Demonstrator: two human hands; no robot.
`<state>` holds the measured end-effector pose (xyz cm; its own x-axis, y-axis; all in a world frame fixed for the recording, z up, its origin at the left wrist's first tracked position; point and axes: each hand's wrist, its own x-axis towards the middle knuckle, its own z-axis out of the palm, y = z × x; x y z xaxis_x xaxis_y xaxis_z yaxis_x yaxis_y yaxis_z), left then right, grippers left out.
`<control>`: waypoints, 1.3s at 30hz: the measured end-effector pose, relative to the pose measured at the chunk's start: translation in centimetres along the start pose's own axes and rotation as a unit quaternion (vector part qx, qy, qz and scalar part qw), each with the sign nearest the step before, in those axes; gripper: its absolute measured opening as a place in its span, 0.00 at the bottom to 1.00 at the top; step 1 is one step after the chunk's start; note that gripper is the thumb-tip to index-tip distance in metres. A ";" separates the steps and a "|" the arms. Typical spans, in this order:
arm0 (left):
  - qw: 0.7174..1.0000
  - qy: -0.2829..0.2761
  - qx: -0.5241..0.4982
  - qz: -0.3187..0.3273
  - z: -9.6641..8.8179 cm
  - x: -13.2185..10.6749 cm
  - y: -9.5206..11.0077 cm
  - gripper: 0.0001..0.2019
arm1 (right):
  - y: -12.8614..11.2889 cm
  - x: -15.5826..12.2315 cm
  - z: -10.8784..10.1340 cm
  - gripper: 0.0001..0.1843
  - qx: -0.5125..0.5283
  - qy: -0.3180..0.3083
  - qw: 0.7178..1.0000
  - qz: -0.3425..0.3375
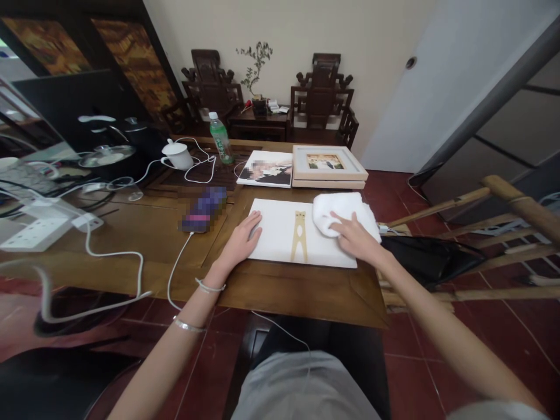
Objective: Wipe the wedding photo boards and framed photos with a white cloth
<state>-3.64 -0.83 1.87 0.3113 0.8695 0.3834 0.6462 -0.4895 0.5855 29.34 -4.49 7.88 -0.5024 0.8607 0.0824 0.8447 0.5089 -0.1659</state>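
A white picture frame [280, 239] lies face down on the wooden table [175, 256], with a tan stand piece [299, 236] on its back. My left hand [241, 239] rests flat on the frame's left edge, fingers stretched out. My right hand [352, 236] presses a white cloth [345, 210] down on the frame's upper right corner, fingers spread over the cloth.
Behind lie a photo print [266, 169] and a stacked light wooden frame [328, 166]. A phone [205, 209] on a white cable, a green bottle [220, 137], a white cup [177, 154], a power strip [39, 230] and pots sit left. A bamboo chair [503, 233] stands right.
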 end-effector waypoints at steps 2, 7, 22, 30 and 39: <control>1.000 0.001 0.001 0.002 0.0 0.0 0.0 0.23 | -1.7 -3.2 0.4 0.25 0.015 -0.003 1.000 -0.026; 1.000 0.003 0.001 0.004 0.0 0.0 -0.1 0.23 | -5.2 -8.4 0.4 0.25 0.049 -0.014 0.995 -0.091; 1.000 0.003 0.004 -0.002 -0.2 0.0 0.0 0.23 | 1.8 4.7 0.6 0.28 -0.023 -0.004 1.000 -0.015; 1.000 0.002 0.001 -0.001 -0.2 0.0 0.2 0.23 | -1.0 1.1 0.6 0.26 -0.065 -0.013 0.997 -0.045; 1.000 -0.002 0.007 0.001 -0.1 0.0 0.1 0.23 | -7.5 -8.5 1.1 0.25 -0.018 -0.016 0.994 -0.108</control>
<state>-3.65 -0.88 1.95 0.3146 0.8691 0.3817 0.6559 -0.4897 0.5744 27.03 -15.62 7.40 -0.6778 0.7308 0.0803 0.7225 0.6823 -0.1115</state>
